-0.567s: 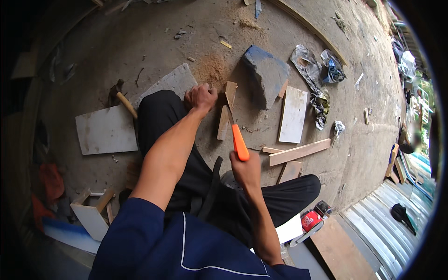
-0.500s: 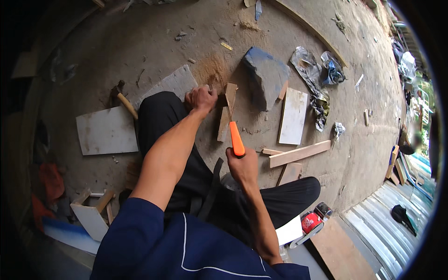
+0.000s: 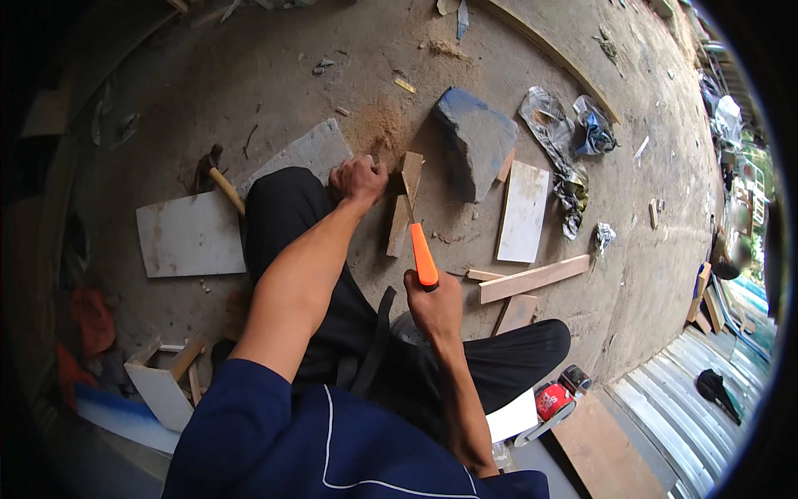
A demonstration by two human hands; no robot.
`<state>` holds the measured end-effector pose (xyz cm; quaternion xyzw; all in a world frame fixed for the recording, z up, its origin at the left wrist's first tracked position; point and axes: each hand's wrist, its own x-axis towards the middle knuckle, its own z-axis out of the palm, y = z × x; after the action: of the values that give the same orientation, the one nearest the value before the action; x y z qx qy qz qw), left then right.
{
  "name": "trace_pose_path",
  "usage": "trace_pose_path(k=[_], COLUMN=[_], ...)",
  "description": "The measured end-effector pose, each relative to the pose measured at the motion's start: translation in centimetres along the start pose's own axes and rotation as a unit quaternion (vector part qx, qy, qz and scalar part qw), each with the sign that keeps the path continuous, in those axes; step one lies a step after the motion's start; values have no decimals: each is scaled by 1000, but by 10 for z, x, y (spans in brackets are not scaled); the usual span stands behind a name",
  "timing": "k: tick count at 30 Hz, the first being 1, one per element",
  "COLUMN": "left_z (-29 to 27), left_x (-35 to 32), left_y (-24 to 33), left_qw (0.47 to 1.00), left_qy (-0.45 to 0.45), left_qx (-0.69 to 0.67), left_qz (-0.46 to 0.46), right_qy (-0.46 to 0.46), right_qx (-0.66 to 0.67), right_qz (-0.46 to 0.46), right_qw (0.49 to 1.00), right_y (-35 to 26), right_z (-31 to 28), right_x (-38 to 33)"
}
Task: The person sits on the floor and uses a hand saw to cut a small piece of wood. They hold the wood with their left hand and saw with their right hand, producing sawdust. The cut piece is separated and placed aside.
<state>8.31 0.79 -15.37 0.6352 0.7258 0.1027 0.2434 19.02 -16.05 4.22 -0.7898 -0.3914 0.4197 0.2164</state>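
In my right hand is the orange handle of a hand saw, fingers wrapped round its lower end. Its thin blade, seen almost edge-on, runs forward against a short wooden block. Under and nearer than that block lies another wood piece. My left hand is closed in front of my left knee, just left of the block. What its fingers grip is hidden from above. Reddish sawdust is spread on the ground beyond the hands.
A blue-grey stone stands right of the block, near a white board and a wooden strip. Left are a hammer, a grey slab and a white panel. A red-and-black power tool sits by my right knee.
My right hand and the saw have drawn back slightly toward me. My left hand keeps its place beside the wooden block.
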Motion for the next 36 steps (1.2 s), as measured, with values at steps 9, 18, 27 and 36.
trace_pose_path(k=[9, 18, 27, 36], left_z=[9, 13, 19, 26], left_x=[-6, -26, -23, -4], left_y=[6, 32, 62, 22], left_qw=[1000, 999, 999, 1000], left_qy=[-5, 1, -20, 0], left_qx=[12, 4, -2, -11], left_qz=[9, -32, -25, -14], right_qy=[-10, -24, -32, -32], right_qx=[27, -3, -10, 5], right_qz=[24, -20, 40, 12], right_qw=[999, 999, 999, 999], right_y=[17, 8, 10, 9], right_z=[-42, -78, -69, -63], right_x=[-69, -73, 17, -29])
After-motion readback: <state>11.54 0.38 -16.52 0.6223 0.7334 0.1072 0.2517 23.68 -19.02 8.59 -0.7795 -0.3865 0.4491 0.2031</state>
